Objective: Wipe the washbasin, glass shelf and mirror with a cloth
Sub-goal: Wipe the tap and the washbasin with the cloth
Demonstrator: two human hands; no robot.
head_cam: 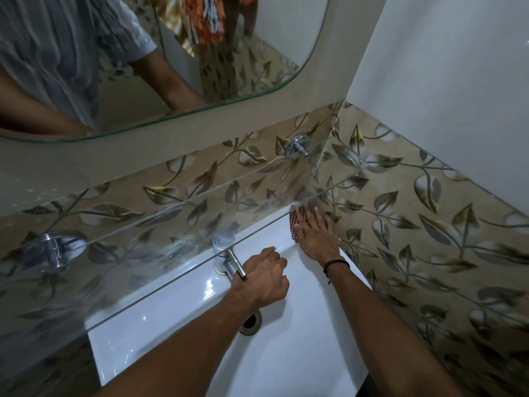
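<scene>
Red checked cloth (294, 223) flat on back right corner of white washbasin (286, 356), clear glass shelf (143, 239) above, mirror (229, 53) higher.

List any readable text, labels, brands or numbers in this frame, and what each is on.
None: no text, number or sign can be read in this view.
On the tap: plain chrome, no brand visible.
On the cloth: a check pattern only.
On the wall tiles: a leaf pattern only.
On the washbasin, glass shelf and mirror: no markings.
</scene>
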